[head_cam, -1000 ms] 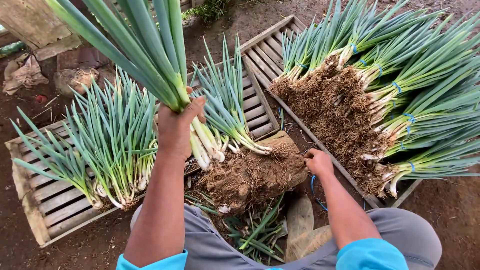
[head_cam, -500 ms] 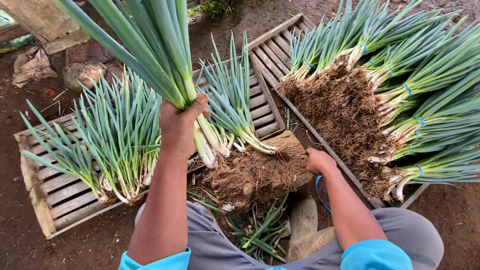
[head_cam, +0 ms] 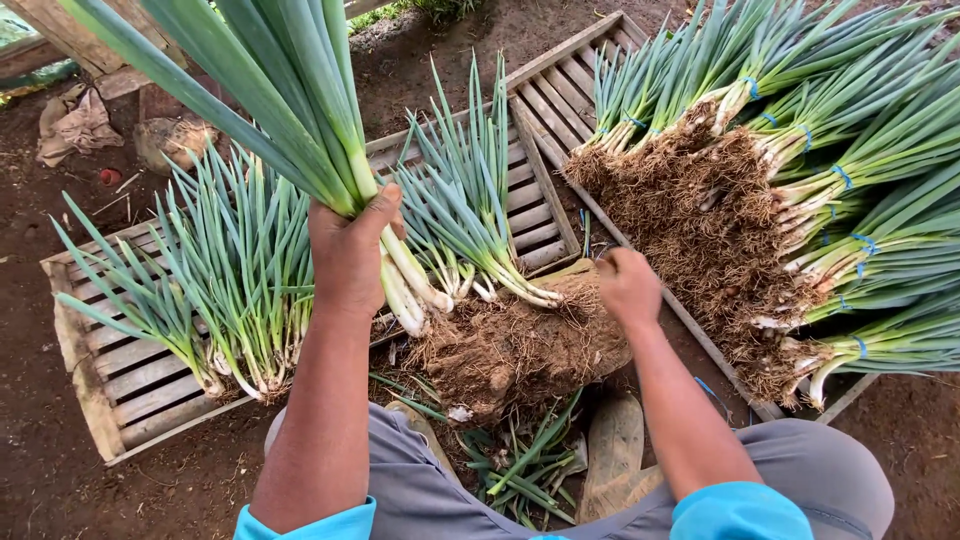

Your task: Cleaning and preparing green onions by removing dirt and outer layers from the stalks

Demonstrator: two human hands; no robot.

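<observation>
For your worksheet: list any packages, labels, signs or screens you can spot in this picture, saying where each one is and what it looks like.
No packages, labels, signs or screens show.
Nearest to packaging: blue ties around the onion bundles on the right-hand wooden crate.
Left hand grips a loose untied bunch of green onions; right hand rests by the clump of roots and soil.

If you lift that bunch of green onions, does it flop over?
Probably not near the left hand: the green onions stand stiff there. The long leaf tips likely bend. The root clump looks crumbly and may shed soil.
</observation>
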